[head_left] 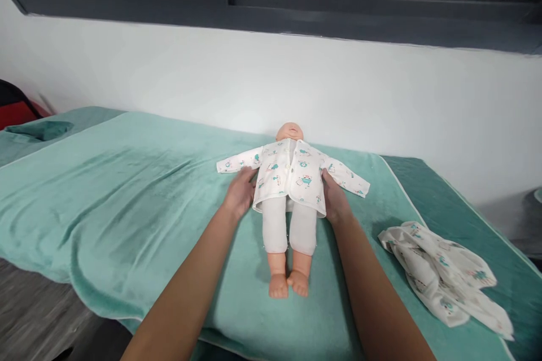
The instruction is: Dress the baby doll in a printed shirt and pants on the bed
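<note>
A baby doll (289,220) lies on its back on a teal towel (139,192), head toward the wall. It wears a white printed jacket (292,172) with sleeves spread out and white leggings. My left hand (240,190) rests against the doll's side at the jacket's left edge, fingers curved onto the fabric. My right hand (333,196) presses against the jacket's right edge, fingers partly tucked under the cloth. Whether either hand grips the fabric is unclear.
A crumpled white printed garment (444,273) lies on the bed at the right. A folded teal cloth (40,130) sits at the far left. A white wall (271,79) stands right behind the doll's head, with a dark window frame above.
</note>
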Available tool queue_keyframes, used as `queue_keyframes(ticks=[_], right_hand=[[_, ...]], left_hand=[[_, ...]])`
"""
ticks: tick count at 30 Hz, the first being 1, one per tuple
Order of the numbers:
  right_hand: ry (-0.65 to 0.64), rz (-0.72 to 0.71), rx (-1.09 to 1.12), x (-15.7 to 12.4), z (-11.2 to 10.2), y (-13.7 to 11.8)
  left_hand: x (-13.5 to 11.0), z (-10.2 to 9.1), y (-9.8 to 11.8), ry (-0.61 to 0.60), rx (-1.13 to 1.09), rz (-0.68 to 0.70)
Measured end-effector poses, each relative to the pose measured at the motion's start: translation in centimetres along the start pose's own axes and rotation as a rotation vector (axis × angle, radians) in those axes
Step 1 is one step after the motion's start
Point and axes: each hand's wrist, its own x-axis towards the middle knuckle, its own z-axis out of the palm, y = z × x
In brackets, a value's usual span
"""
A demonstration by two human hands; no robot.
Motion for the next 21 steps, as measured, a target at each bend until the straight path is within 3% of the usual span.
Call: queue_keyframes(ticks=[4,8,11,17,21], right_hand=[[0.067,0.109,0.080,1.0,-3.3,-0.1],[0.230,0.105,0.200,2.2,-5.8,-0.9],[0.328,0.136,0.384,3.0,-6.4,-1.8],[0.276,0.057,0.481,3.3,-6.7,-3.0],[0.379,0.023,0.516,2.7,-7.5,-3.0]], left_hand=[[0.9,-1.5,1.4,0.170,-0.178,0.051],[1.8,-2.5,2.2,0.185,-0.212,0.116],[2.6,-3.1,2.7,0.170,-0.235,0.168],[3.6,-4.0,3.9,0.107,-0.291,0.209],[3.6,-4.1,3.6,0.218,-0.256,0.315]])
